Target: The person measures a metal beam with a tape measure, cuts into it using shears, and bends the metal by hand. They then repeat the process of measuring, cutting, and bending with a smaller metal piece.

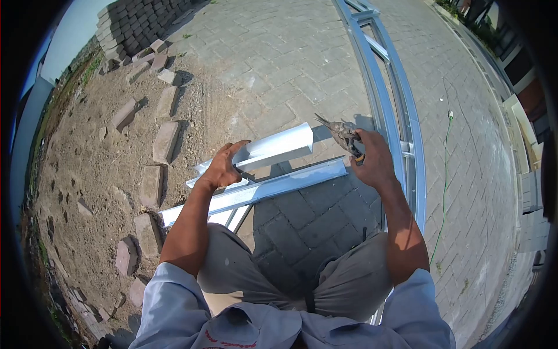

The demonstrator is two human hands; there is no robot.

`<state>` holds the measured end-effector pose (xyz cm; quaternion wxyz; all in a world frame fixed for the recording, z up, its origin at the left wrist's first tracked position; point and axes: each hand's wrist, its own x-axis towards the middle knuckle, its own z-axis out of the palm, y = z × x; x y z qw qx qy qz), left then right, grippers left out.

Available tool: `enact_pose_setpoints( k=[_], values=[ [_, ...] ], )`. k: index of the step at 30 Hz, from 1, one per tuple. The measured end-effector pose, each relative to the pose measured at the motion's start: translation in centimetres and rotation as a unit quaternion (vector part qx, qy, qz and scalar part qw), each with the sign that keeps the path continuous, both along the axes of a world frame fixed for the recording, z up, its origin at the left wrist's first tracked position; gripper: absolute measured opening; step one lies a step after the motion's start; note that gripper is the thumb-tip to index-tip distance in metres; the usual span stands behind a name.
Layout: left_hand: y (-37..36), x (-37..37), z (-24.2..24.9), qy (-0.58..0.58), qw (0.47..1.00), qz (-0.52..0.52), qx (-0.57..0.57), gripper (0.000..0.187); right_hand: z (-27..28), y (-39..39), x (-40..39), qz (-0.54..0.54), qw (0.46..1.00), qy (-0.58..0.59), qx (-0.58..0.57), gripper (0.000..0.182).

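My left hand (222,166) is closed around the left part of a short, shiny steel channel (283,143), its open side facing up. In my right hand (375,160) is a pair of tin snips (343,134), the blades pointing up and left, apart from the channel's right end. The handles are mostly covered by my fingers. Nearer my knees lies a longer steel channel (290,182), slanting across the pavers. Beneath its left half, other pale metal pieces (232,216) show in part.
A long metal frame (382,87) runs along my right side over the paving (279,64). Loose paving blocks (167,141) line the dirt on the left, with a stacked pile (131,29) behind. A green cable (445,174) lies at the right.
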<state>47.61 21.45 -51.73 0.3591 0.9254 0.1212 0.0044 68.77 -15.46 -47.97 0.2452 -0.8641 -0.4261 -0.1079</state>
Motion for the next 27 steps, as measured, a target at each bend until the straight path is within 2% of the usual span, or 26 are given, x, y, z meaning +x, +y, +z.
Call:
enact_pose_setpoints(
  k=[1,4,8,14,17,20,24,27],
  values=[
    [0.3,0.1,-0.5,0.005,0.999,-0.032,-0.022,0.09,-0.1,-0.1,0.1,-0.005,1.0,0.011,-0.012,0.064],
    [-0.1,0.0,-0.3,0.018,0.998,-0.053,0.005,0.095,-0.3,-0.2,0.0,-0.014,0.998,0.029,-0.045,0.066],
    [-0.2,-0.3,0.4,0.04,0.997,-0.044,-0.05,0.096,-0.6,-0.3,0.1,-0.008,0.997,0.028,-0.071,0.067],
    [0.8,-0.5,-1.3,0.064,0.991,-0.05,-0.103,0.095,-0.4,-0.3,-0.1,-0.001,0.995,0.045,-0.087,0.069],
    [0.4,-0.6,-0.8,0.027,0.996,-0.073,-0.044,0.092,-0.2,-0.3,-0.2,0.006,0.994,0.05,-0.097,0.071],
    [0.4,-0.7,-0.7,0.027,0.994,-0.066,-0.08,0.092,0.0,-0.3,-0.4,0.005,0.992,0.064,-0.112,0.07],
    [0.9,-1.1,-0.4,0.07,0.993,-0.063,-0.073,0.091,-0.2,-0.6,-0.3,0.028,0.992,0.066,-0.099,0.065],
    [1.7,-1.5,-0.7,0.079,0.992,-0.075,-0.069,0.091,0.2,-0.4,-0.9,0.038,0.982,0.127,-0.133,0.061]
  ],
)
